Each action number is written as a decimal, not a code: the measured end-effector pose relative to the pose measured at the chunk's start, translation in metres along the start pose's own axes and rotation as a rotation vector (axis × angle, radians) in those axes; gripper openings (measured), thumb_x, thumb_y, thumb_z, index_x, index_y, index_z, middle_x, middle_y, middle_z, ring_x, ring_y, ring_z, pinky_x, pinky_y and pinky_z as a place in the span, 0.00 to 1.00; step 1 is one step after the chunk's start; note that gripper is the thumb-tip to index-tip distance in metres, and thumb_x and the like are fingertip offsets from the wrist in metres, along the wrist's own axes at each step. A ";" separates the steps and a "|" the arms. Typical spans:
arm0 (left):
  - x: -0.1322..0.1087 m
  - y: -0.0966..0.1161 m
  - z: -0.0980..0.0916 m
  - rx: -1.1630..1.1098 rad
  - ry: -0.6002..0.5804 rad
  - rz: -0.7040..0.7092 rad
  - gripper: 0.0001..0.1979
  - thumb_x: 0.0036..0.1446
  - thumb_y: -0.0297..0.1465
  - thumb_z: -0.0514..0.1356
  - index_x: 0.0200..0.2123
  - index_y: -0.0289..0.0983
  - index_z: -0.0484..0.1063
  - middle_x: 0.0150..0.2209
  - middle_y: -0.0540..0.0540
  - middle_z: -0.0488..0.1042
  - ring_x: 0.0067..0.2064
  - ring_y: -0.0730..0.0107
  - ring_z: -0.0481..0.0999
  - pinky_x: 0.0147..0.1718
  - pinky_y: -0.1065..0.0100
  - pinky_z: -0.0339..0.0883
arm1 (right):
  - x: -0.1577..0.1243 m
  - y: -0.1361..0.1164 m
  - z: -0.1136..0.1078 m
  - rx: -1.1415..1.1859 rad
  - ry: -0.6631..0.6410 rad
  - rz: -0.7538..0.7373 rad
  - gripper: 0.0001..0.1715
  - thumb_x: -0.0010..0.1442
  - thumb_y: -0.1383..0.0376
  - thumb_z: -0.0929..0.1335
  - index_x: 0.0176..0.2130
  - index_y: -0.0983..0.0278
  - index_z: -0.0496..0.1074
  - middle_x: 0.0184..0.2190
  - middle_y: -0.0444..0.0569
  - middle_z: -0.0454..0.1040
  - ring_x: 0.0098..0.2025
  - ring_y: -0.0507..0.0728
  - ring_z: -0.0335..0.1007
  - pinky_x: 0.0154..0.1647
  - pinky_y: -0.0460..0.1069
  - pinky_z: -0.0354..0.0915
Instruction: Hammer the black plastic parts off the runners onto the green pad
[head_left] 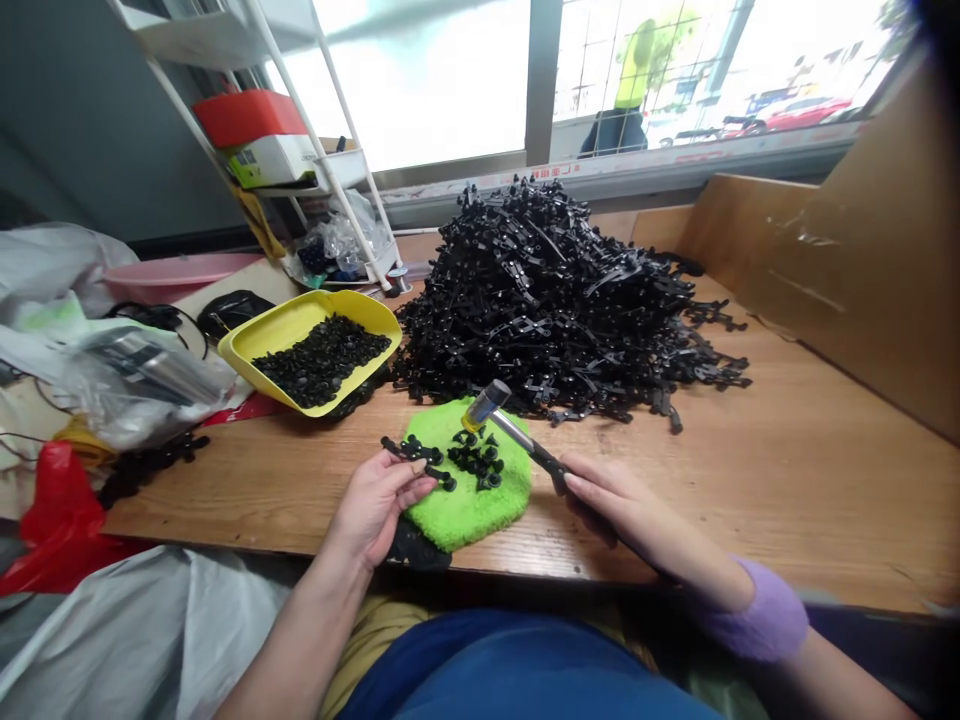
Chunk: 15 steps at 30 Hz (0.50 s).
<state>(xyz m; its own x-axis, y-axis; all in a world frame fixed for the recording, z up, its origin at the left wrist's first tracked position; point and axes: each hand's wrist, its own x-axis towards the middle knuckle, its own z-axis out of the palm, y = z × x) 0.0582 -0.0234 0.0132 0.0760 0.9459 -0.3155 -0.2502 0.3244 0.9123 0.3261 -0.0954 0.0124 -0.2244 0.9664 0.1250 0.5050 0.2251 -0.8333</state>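
Note:
My left hand pinches a black plastic strip with small round caps and holds it over the left edge of a green fuzzy pad. My right hand is closed on the handle of a small mallet. The mallet's head hangs just above a cluster of black caps lying on the pad.
A big heap of black plastic strips fills the back of the wooden table. A yellow tray of black caps sits at the left. Plastic bags, a red bag and a white rack crowd the left side. A wooden board stands at the right.

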 end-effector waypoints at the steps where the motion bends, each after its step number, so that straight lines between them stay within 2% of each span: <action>1: 0.000 -0.001 0.000 0.012 0.008 0.005 0.09 0.45 0.21 0.63 0.33 0.30 0.71 0.32 0.47 0.74 0.27 0.78 0.74 0.28 0.78 0.73 | 0.000 0.000 0.000 0.040 -0.020 -0.009 0.23 0.66 0.53 0.54 0.34 0.63 0.69 0.22 0.47 0.65 0.25 0.56 0.63 0.24 0.48 0.61; 4: 0.001 -0.003 0.001 0.053 0.036 0.017 0.08 0.46 0.22 0.62 0.33 0.31 0.69 0.28 0.47 0.74 0.25 0.78 0.74 0.25 0.79 0.72 | -0.001 -0.005 0.000 0.066 -0.046 -0.052 0.22 0.67 0.54 0.54 0.35 0.63 0.67 0.22 0.46 0.64 0.25 0.55 0.62 0.25 0.48 0.60; 9: 0.001 -0.006 0.002 0.071 0.078 0.065 0.08 0.46 0.23 0.62 0.32 0.32 0.66 0.25 0.48 0.74 0.23 0.77 0.74 0.23 0.78 0.71 | -0.001 -0.023 0.002 -0.194 0.030 -0.116 0.16 0.67 0.58 0.53 0.35 0.63 0.62 0.25 0.46 0.64 0.25 0.54 0.60 0.27 0.48 0.55; 13: -0.002 -0.007 0.003 0.091 0.088 0.088 0.11 0.44 0.24 0.63 0.34 0.32 0.66 0.27 0.47 0.75 0.23 0.77 0.75 0.23 0.78 0.71 | 0.001 -0.026 0.009 -0.488 -0.088 -0.126 0.13 0.66 0.63 0.55 0.31 0.63 0.59 0.20 0.44 0.61 0.20 0.53 0.54 0.22 0.47 0.47; 15: -0.002 -0.007 0.003 0.102 0.097 0.090 0.13 0.43 0.24 0.64 0.34 0.33 0.66 0.27 0.47 0.75 0.22 0.77 0.74 0.22 0.78 0.70 | 0.002 -0.026 0.009 -0.526 -0.086 -0.137 0.13 0.66 0.63 0.54 0.31 0.63 0.59 0.20 0.44 0.61 0.20 0.53 0.55 0.22 0.47 0.46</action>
<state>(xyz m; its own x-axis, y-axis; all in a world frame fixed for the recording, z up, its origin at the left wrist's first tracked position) 0.0626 -0.0276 0.0085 -0.0372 0.9673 -0.2509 -0.1520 0.2427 0.9581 0.3052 -0.1007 0.0294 -0.3734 0.9154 0.1505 0.8102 0.4008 -0.4278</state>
